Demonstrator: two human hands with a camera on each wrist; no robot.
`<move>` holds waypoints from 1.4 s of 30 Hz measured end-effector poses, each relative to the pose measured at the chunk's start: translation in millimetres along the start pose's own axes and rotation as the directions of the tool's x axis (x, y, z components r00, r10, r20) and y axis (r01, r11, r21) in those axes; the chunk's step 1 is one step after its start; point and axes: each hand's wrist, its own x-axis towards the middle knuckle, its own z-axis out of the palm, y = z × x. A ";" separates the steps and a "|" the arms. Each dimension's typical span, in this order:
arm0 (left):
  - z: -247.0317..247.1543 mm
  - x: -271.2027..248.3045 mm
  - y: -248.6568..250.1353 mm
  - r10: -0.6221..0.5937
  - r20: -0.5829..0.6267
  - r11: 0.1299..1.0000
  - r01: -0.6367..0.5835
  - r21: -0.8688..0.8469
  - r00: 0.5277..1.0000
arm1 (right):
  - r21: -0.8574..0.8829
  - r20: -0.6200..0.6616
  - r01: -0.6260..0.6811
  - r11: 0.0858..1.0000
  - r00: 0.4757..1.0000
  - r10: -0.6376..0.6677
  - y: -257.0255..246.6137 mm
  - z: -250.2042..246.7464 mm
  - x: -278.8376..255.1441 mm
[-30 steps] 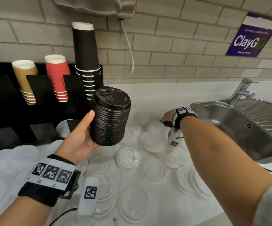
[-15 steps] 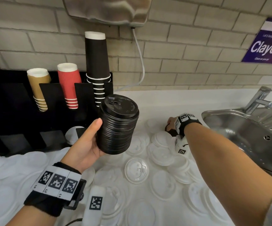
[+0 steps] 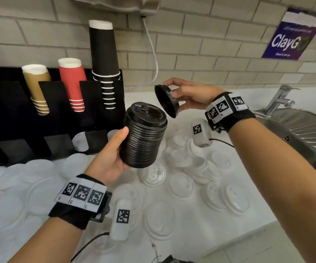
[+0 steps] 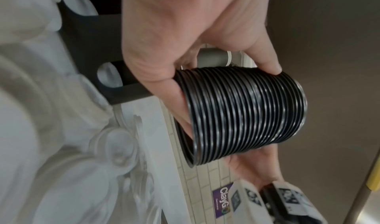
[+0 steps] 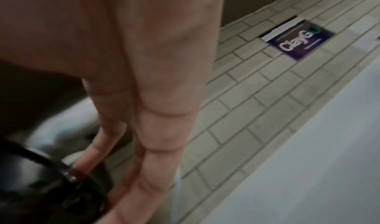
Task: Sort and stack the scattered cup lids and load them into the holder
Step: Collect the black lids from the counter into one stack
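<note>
My left hand (image 3: 113, 158) grips a tall stack of black lids (image 3: 144, 136) above the counter; the left wrist view shows that stack (image 4: 242, 113) with thumb and fingers curled round it. Just up and right of the stack, my right hand (image 3: 189, 95) pinches a single black lid (image 3: 166, 100), tilted on edge. In the right wrist view the single black lid (image 5: 41, 183) sits at my fingertips. Several white lids (image 3: 180, 185) lie scattered on the white counter. The black holder (image 3: 54, 128) stands at the left with a white lid in one slot.
Brown, red and black paper cups (image 3: 72, 84) stand upturned in the holder's top slots. A steel sink (image 3: 295, 130) with a tap (image 3: 280, 99) lies at the right. A cable (image 3: 151, 48) hangs down the brick wall. More white lids (image 3: 11, 186) crowd the left counter.
My right hand was reaching down among the white lids at the back of the counter; it has risen holding a single black lid beside the stack. The left hand kept the stack.
</note>
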 end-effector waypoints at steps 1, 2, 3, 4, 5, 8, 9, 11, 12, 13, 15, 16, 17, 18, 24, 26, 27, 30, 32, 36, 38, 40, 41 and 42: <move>2.3 -2.6 -3.7 -0.009 -0.008 1.000 0.009 0.002 1.000 | -0.001 0.039 0.028 1.000 0.999 -0.028 -5.2 9.5 -7.5; 4.3 -5.3 -7.0 -0.015 -0.020 1.000 0.015 -0.003 1.000 | -0.009 0.067 0.052 0.999 0.996 -0.051 -9.5 19.1 -14.5; 6.1 -8.0 -9.6 -0.023 -0.037 1.000 0.022 -0.013 0.999 | -0.029 0.084 0.074 0.997 0.994 -0.071 -13.3 28.1 -20.9; 7.5 -10.3 -11.9 -0.035 -0.055 0.999 0.034 -0.024 0.998 | -0.060 0.094 0.091 0.994 0.992 -0.085 -15.5 36.5 -26.8; 8.7 -12.5 -13.6 -0.050 -0.067 0.998 0.048 -0.031 0.997 | -0.103 0.097 0.104 0.989 0.991 -0.094 -17.2 44.4 -32.2; 12.0 -19.2 -16.4 -0.081 -0.084 0.996 0.079 -0.032 0.993 | -0.282 0.084 0.127 0.951 0.991 -0.108 -20.6 65.7 -45.5; 12.9 -21.3 -16.8 -0.088 -0.087 0.996 0.085 -0.034 0.992 | -0.340 0.078 0.132 0.931 0.991 -0.112 -21.4 71.7 -48.8; 14.3 -24.3 -17.1 -0.097 -0.087 0.995 0.094 -0.034 0.991 | -0.436 0.062 0.122 0.892 0.993 -0.105 -22.2 79.7 -53.1; 14.5 -25.6 -17.0 -0.097 -0.084 0.995 0.094 -0.039 0.992 | -0.473 0.049 0.110 0.874 0.994 -0.098 -22.1 82.5 -54.4; 14.9 -26.2 -16.5 -0.098 -0.082 0.995 0.094 -0.045 0.992 | -0.498 0.036 0.100 0.862 0.995 -0.095 -22.4 84.6 -55.2; 14.6 -27.5 -15.0 -0.097 -0.085 0.995 0.093 -0.043 0.992 | -0.517 0.018 0.096 0.850 0.995 -0.102 -22.9 88.3 -56.4; 14.2 -28.2 -14.4 -0.097 -0.090 0.995 0.094 -0.039 0.991 | -0.521 0.011 0.099 0.848 0.994 -0.109 -23.6 90.1 -56.9; 13.7 -28.9 -13.8 -0.097 -0.095 0.995 0.094 -0.036 0.991 | -0.527 0.007 0.104 0.844 0.993 -0.118 -24.7 91.9 -57.2; 13.3 -29.6 -13.2 -0.097 -0.100 0.995 0.094 -0.033 0.990 | -0.534 0.005 0.110 0.838 0.992 -0.127 -25.6 93.4 -57.3; 12.0 -33.7 -7.3 -0.081 -0.112 0.997 0.080 -0.018 0.990 | -0.590 0.021 0.152 0.793 0.985 -0.173 -33.0 99.4 -56.3; 12.2 -35.7 -5.2 -0.071 -0.114 0.997 0.069 -0.020 0.991 | -0.597 0.029 0.168 0.784 0.982 -0.188 -35.5 100.9 -56.1; 12.6 -36.7 -4.1 -0.069 -0.115 0.997 0.066 -0.027 0.991 | -0.599 0.034 0.177 0.781 0.980 -0.196 -36.7 101.5 -55.7; 14.5 -39.2 -1.1 -0.063 -0.120 0.998 0.058 -0.039 0.991 | -0.619 0.049 0.187 0.763 0.979 -0.200 -40.4 104.0 -55.1; 16.3 -39.5 -0.2 -0.061 -0.124 0.997 0.056 -0.044 0.990 | -0.640 0.052 0.181 0.747 0.980 -0.194 -42.9 104.6 -55.4; 16.3 -41.7 1.2 -0.033 -0.111 0.999 0.031 -0.023 0.993 | -0.674 0.078 0.184 0.716 0.981 -0.179 -45.9 108.4 -53.1; 14.8 -42.2 1.7 -0.012 -0.103 1.000 0.010 -0.023 0.995 | -0.686 0.084 0.188 0.703 0.980 -0.180 -46.7 109.6 -52.2; 12.0 -42.0 1.6 0.021 -0.098 0.999 -0.024 -0.032 0.995 | -0.685 0.075 0.198 0.702 0.976 -0.202 -48.6 110.2 -51.9; 9.9 -42.3 2.0 0.044 -0.095 0.998 -0.047 -0.038 0.995 | -0.675 0.074 0.212 0.707 0.972 -0.221 -50.4 110.8 -51.5; 7.7 -43.0 2.5 0.065 -0.088 0.996 -0.069 -0.048 0.994 | -0.661 0.081 0.236 0.713 0.966 -0.244 -52.1 112.0 -50.9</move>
